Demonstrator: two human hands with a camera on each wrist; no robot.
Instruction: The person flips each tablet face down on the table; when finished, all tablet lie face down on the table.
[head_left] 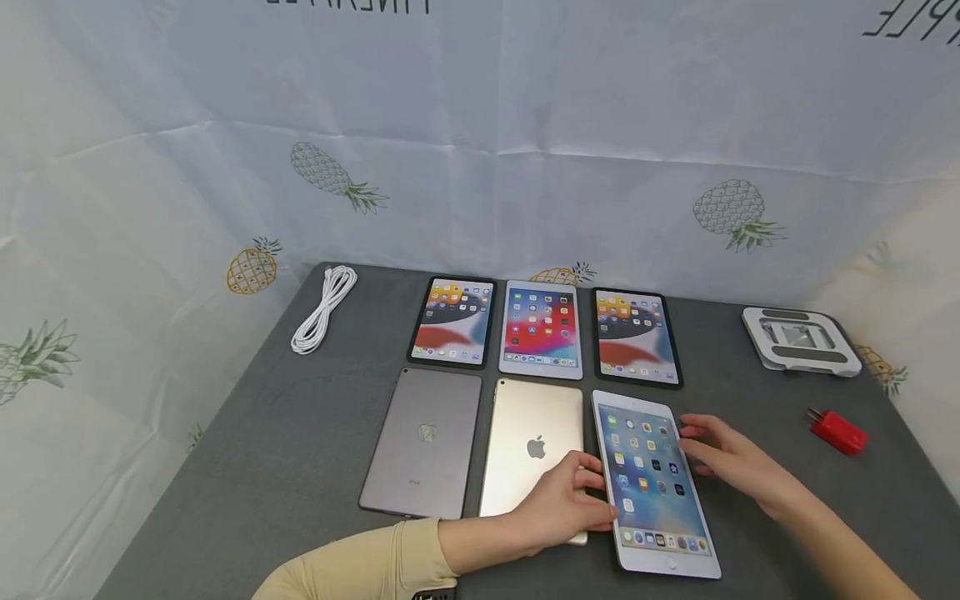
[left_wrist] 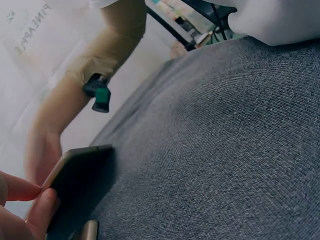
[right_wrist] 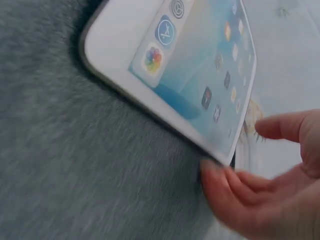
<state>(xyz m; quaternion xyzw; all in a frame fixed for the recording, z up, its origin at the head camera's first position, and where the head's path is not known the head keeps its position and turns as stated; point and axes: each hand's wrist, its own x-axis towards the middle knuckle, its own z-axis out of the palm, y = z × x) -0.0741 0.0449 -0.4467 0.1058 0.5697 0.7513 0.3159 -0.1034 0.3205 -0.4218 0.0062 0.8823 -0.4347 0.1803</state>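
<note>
A white tablet (head_left: pixel 652 475) with its lit screen up is at the front right of the tablet group. My left hand (head_left: pixel 562 504) pinches its left edge between thumb and fingers, reaching across the gold tablet (head_left: pixel 532 433). In the left wrist view, the left hand (left_wrist: pixel 20 210) holds the edge of the tablet (left_wrist: pixel 82 185), which stands tilted with its dark underside showing. By the right edge is my right hand (head_left: pixel 731 458), fingers loosely bent. The right wrist view has this hand's fingertips (right_wrist: pixel 215 175) at the tablet's edge, the thumb apart from it.
Behind are a black-framed tablet (head_left: pixel 453 321), a white tablet (head_left: pixel 542 329) and another black-framed tablet (head_left: pixel 637 337). A grey tablet (head_left: pixel 423 442) lies face down on the left. Around them are a coiled white cable (head_left: pixel 324 310), a folded stand (head_left: pixel 802 342) and a red charger (head_left: pixel 838 431).
</note>
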